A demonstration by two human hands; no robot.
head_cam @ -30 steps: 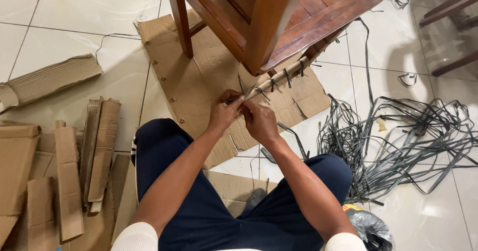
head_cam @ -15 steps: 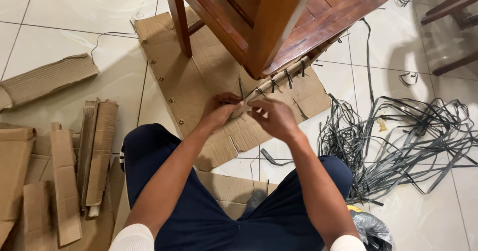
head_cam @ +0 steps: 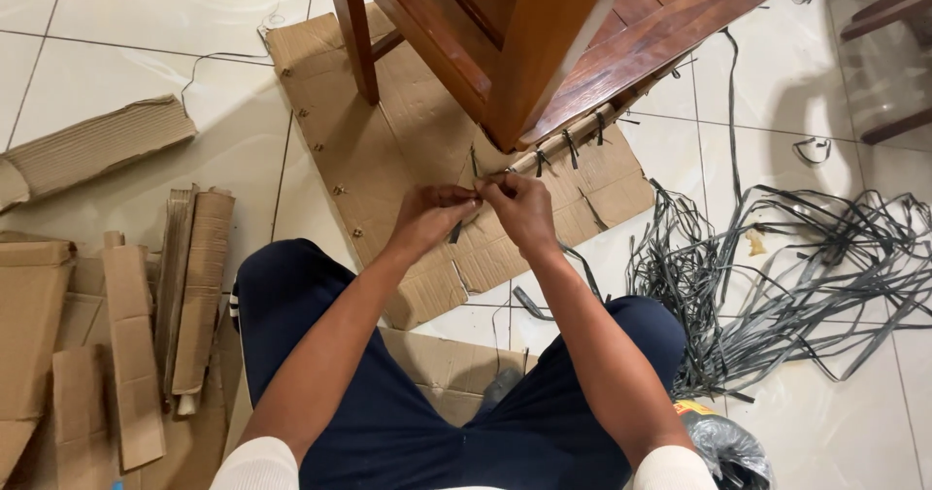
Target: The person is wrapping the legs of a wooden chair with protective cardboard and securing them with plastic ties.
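— What do your hands hold at this moment?

— My left hand (head_cam: 427, 216) and my right hand (head_cam: 524, 210) are together, fingertip to fingertip, and both pinch closed on a thin dark plastic strap (head_cam: 456, 230). A short end of this strap hangs down between my two hands. I cannot tell how the strap runs under my fingers, they cover it.

— And where is the strap?

— It is at the low end of a cardboard-wrapped rail (head_cam: 558, 145) of the wooden chair (head_cam: 544, 43). The rail goes up and to the right from my hands, and some more dark ties (head_cam: 571, 148) sit across it, one after another. My hands are just below the thick chair leg (head_cam: 529, 72).

— What is under the chair?

— A flat sheet of cardboard (head_cam: 369, 160) lies on the white tiled floor (head_cam: 126, 24). Along its left edge there is a row of small metal fasteners (head_cam: 339, 190).

— What else is near you?

— On my right side there is a big loose tangle of dark straps (head_cam: 796, 276) on the floor, well apart from my hands. On my left side lie folded cardboard pieces (head_cam: 194, 286), some rolled, some flat. I sit with my legs in dark blue shorts (head_cam: 408, 422), and near my right knee there is a grey plastic bag (head_cam: 723, 446).
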